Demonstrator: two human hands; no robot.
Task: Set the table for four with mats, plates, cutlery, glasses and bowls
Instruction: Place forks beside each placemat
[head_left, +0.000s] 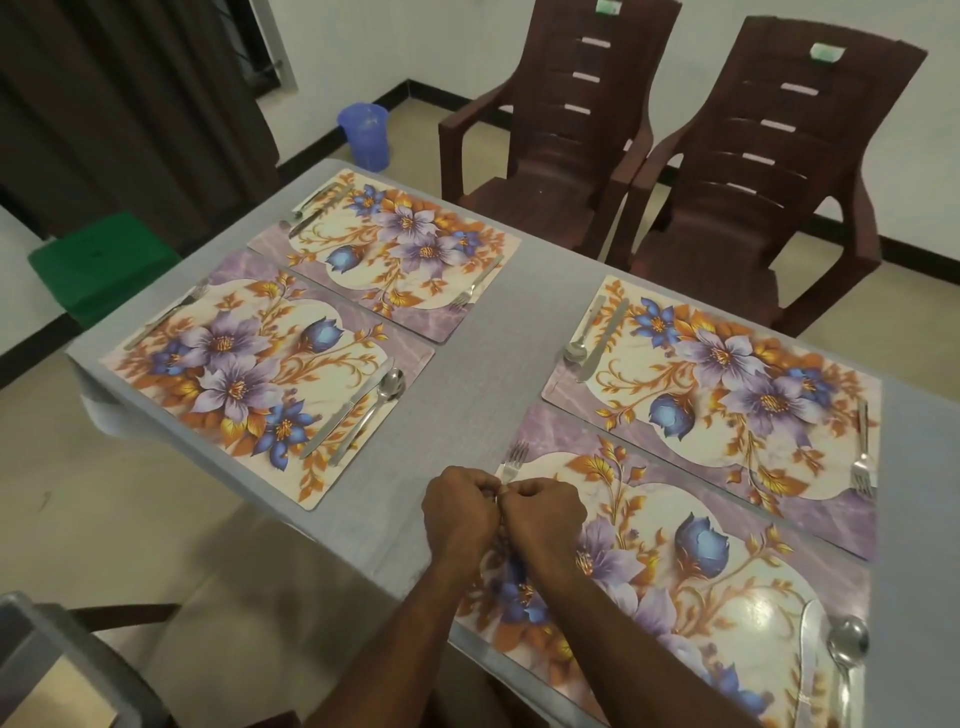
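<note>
Table (483, 364), four floral mats, cutlery laid.
Left hand (460, 512) and right hand (545, 512), fingers curled, grasping a fork (511, 462) at the near mat's (675, 519) corner; handle hidden. Two brown chairs (753, 171) beyond.

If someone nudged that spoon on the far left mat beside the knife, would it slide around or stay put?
The spoon would probably slide easily: it looks like polished metal lying on a glossy floral mat. Its rounded bowl might let it rock or pivot rather than travel straight. It would likely bump the knife lying close alongside.
</note>
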